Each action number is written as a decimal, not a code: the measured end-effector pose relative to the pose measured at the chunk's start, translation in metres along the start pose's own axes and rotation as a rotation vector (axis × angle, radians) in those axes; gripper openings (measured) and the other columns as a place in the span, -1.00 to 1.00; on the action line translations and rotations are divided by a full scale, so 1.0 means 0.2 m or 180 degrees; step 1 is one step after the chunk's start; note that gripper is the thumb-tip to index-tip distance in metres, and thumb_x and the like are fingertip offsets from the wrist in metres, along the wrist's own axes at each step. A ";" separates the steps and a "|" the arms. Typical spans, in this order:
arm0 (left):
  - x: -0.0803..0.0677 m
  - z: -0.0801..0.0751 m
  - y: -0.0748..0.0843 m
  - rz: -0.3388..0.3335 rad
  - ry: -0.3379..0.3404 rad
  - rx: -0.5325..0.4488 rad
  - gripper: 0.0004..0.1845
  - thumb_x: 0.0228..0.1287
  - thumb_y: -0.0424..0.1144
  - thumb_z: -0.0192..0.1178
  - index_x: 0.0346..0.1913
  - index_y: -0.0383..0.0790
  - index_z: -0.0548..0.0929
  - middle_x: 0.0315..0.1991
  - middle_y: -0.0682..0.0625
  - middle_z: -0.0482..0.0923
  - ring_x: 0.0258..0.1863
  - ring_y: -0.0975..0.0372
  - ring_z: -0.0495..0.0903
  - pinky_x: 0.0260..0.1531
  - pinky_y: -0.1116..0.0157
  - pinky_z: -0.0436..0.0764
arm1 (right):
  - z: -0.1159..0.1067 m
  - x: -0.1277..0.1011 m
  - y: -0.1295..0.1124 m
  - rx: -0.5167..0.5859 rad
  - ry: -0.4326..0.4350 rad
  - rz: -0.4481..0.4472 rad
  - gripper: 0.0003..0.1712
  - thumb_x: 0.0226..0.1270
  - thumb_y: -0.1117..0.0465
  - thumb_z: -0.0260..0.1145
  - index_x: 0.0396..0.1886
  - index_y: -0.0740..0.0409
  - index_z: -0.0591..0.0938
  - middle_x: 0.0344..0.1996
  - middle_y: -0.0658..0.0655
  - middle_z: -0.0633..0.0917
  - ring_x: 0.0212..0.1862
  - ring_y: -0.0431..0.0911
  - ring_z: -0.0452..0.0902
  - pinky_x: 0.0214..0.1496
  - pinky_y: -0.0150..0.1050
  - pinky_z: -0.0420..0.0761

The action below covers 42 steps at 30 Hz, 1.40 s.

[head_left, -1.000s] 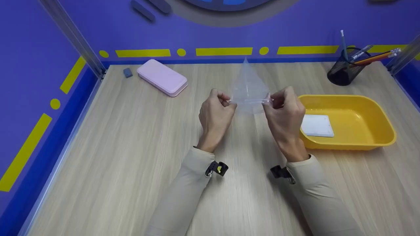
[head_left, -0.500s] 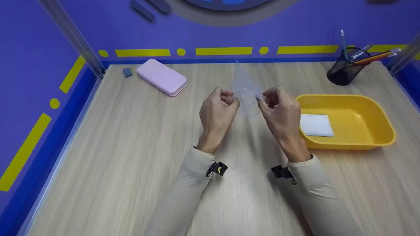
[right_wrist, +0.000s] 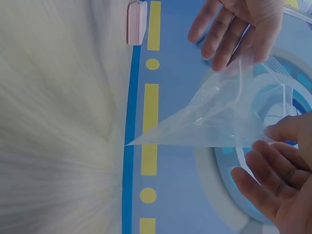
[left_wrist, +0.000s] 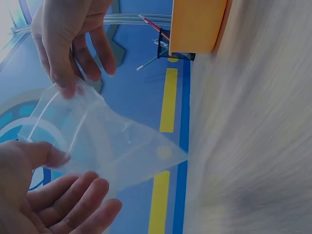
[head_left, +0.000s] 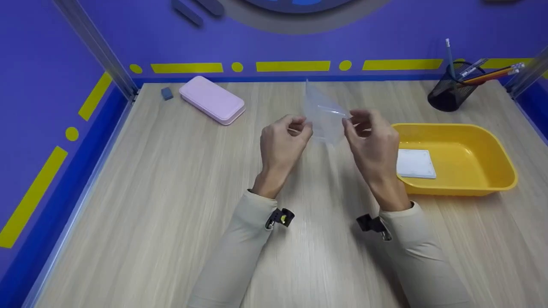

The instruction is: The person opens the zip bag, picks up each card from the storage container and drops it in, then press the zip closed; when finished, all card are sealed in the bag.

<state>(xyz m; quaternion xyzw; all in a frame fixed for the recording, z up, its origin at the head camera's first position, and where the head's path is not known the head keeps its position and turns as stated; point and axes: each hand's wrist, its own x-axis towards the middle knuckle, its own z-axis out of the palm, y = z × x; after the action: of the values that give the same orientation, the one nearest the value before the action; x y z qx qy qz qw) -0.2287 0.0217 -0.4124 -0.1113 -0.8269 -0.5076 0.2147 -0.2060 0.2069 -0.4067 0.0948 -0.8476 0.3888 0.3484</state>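
The wooden table [head_left: 171, 205] carries everything, and places here are given from the yellow tray [head_left: 454, 186] at its right side. A white card [head_left: 414, 163] lies flat inside that tray. Behind the tray stands a black mesh pen cup [head_left: 447, 96]; well to the tray's left, near the back edge, lie a pink case [head_left: 212, 101] and a small grey eraser [head_left: 167, 93]. Just left of the tray, above the table, both hands hold a clear plastic bag [head_left: 324, 116] — the left hand [head_left: 281, 145] pinches one end of its open rim between thumb and fingers, the right hand [head_left: 373, 143] pinches the other, remaining fingers loosely spread.
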 end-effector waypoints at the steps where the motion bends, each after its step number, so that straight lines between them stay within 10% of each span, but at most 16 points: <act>1: 0.00 0.00 0.00 0.0034 -0.0029 0.0002 -0.87 0.34 -0.28 0.40 -0.19 -0.28 0.86 -0.36 0.00 0.81 -0.40 0.24 0.77 -0.30 0.33 0.70 | -0.01 0.00 0.00 -0.0011 0.0034 0.0032 -0.75 0.43 0.35 0.47 -0.02 0.43 0.69 -0.20 0.28 0.79 -0.23 0.06 0.74 -0.07 -0.52 0.61; 17: 0.00 -0.02 0.00 0.0027 -0.0248 0.0311 -0.93 0.25 -0.37 0.46 -0.23 -0.28 0.84 -0.39 -0.03 0.81 -0.40 0.21 0.78 -0.29 0.27 0.70 | -0.06 0.02 0.04 -0.0185 0.0203 -0.0301 -0.87 0.46 0.36 0.44 -0.16 0.40 0.75 -0.25 0.30 0.76 -0.24 0.05 0.74 -0.06 -0.58 0.56; 34: 0.01 -0.01 0.01 0.1228 0.0208 0.0079 -0.80 0.30 -0.34 0.50 -0.07 -0.37 0.81 -0.17 -0.14 0.78 -0.18 0.12 0.79 -0.08 0.37 0.70 | -0.05 0.03 0.04 -0.0188 -0.0082 -0.0827 -0.84 0.43 0.41 0.45 -0.07 0.41 0.78 -0.25 0.28 0.73 -0.18 0.05 0.76 0.05 -0.57 0.55; 42: 0.02 -0.02 0.01 0.1211 0.0332 0.0011 -0.88 0.29 -0.33 0.49 -0.29 -0.34 0.78 -0.34 -0.10 0.74 -0.37 0.14 0.73 -0.24 0.34 0.71 | -0.05 0.03 0.02 -0.0123 -0.0169 -0.0898 -0.79 0.43 0.42 0.45 0.01 0.40 0.76 -0.17 0.28 0.76 -0.09 0.06 0.78 0.12 -0.48 0.60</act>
<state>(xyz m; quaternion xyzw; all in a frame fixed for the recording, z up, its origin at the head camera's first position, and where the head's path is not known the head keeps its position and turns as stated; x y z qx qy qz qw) -0.2296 0.0190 -0.4076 -0.2387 -0.7796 -0.4616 0.3496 -0.2064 0.2177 -0.4003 0.2165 -0.8421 0.3170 0.3789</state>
